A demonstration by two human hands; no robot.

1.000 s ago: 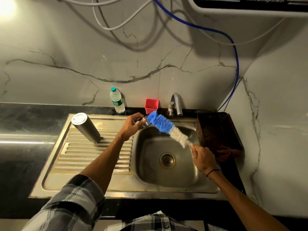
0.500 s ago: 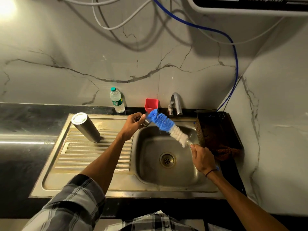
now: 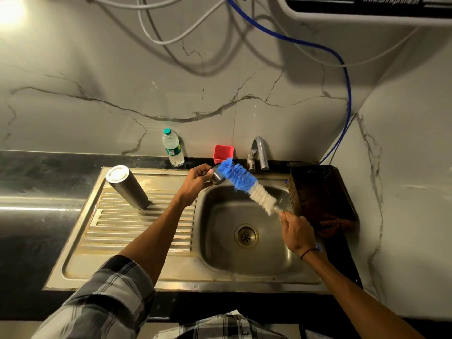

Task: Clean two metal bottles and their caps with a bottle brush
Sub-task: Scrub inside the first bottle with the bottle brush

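Head view, read from left to right, showed a metal bottle (image 3: pixel 127 187) standing inverted on the ribbed drainboard (image 3: pixel 117 226), probably set there to drain. Only this one bottle could be seen. Next, the left hand (image 3: pixel 195 181) had its fingers curled around a small metal cap (image 3: pixel 217 177), held above the back edge of the sink basin (image 3: pixel 247 236), likely so drips would fall into it. The bottle brush (image 3: pixel 244 183) lay slanted across the basin, its blue bristle tip pressed against the cap, its white bristles nearer the handle. The right hand (image 3: pixel 297 232) gripped the handle with closed fingers. The cap looked dull grey and cylindrical; its inside could not be made out.
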